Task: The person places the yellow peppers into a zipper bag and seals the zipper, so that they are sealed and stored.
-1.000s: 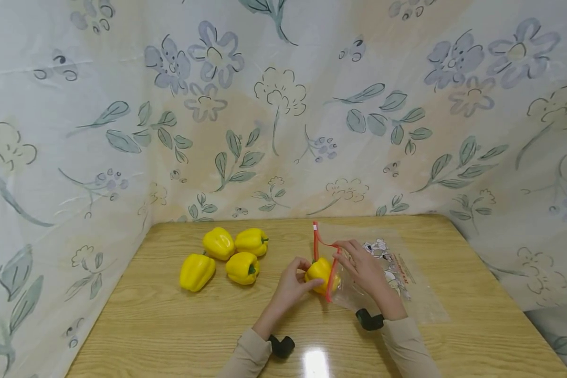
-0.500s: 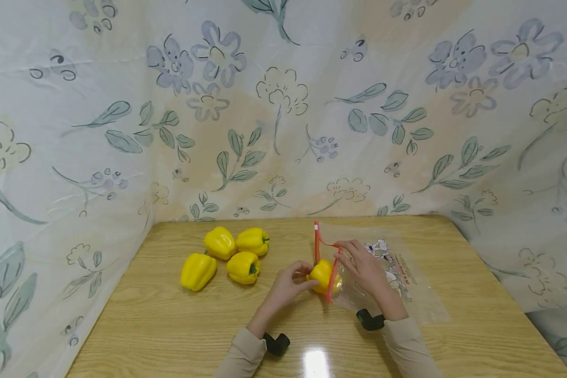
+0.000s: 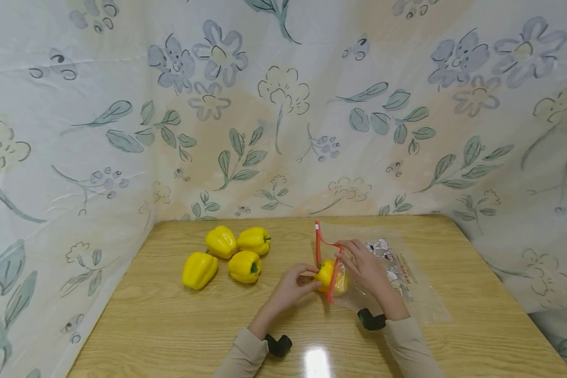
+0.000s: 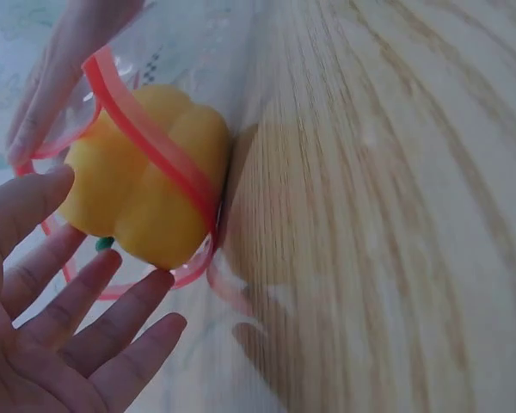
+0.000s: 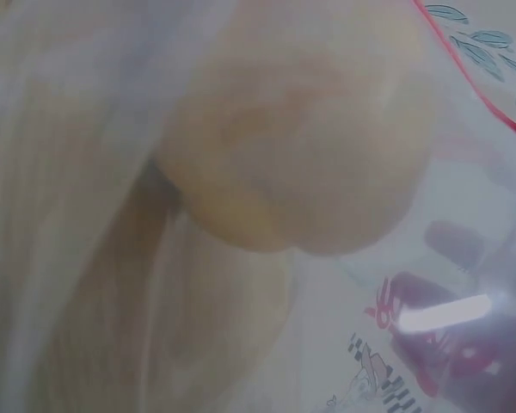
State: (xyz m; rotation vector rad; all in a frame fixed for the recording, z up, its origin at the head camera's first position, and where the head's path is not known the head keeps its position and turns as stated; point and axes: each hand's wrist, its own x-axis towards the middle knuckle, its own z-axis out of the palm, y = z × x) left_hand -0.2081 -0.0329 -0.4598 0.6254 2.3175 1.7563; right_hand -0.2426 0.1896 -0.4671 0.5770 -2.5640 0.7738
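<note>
A yellow bell pepper with a green stem lies partly inside a clear zip bag, at its red-edged mouth. My left hand is at the pepper's stem end. In the left wrist view, the spread fingers and thumb stand close around the pepper, fingertips right at its surface. My right hand holds up the bag's red zip edge between its fingers. Through the plastic, the right wrist view shows the pepper, blurred.
Several more yellow bell peppers lie in a group on the left of the wooden table. A floral cloth hangs behind the table and along its sides. Dark wrist cameras sit on both wrists.
The pepper has slid right, further into the bag mouth, and my left hand has followed it with its fingers loosened. My right hand and the bag stay almost in place.
</note>
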